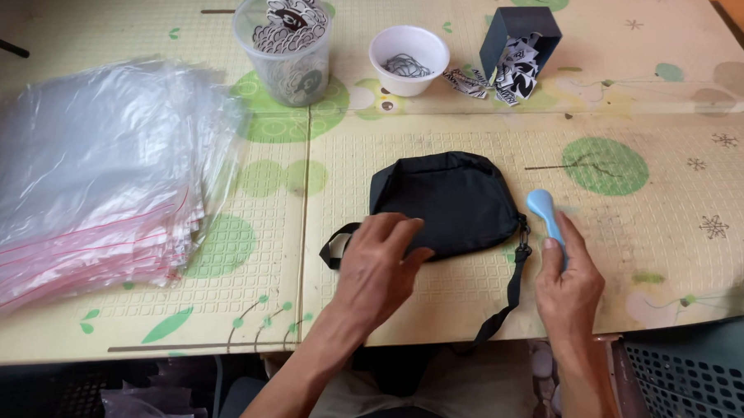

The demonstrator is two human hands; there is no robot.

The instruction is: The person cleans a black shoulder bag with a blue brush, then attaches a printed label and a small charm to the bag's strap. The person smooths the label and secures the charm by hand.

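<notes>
A small black fabric pouch [446, 200] with a black strap [507, 299] lies flat on the patterned table mat [637, 249]. My left hand [378, 270] rests palm down on the pouch's near left corner, fingers spread. To the right of the pouch, my right hand [568, 289] grips a light blue plastic tool [545, 215] that points away from me, its rounded tip close to the pouch's right edge.
A thick stack of clear zip bags [91, 178] covers the left side. At the back stand a clear tub of printed tags [288, 43], a white bowl of thin loops [408, 59] and a dark blue box of tags [519, 47]. A grey basket [699, 371] sits at lower right.
</notes>
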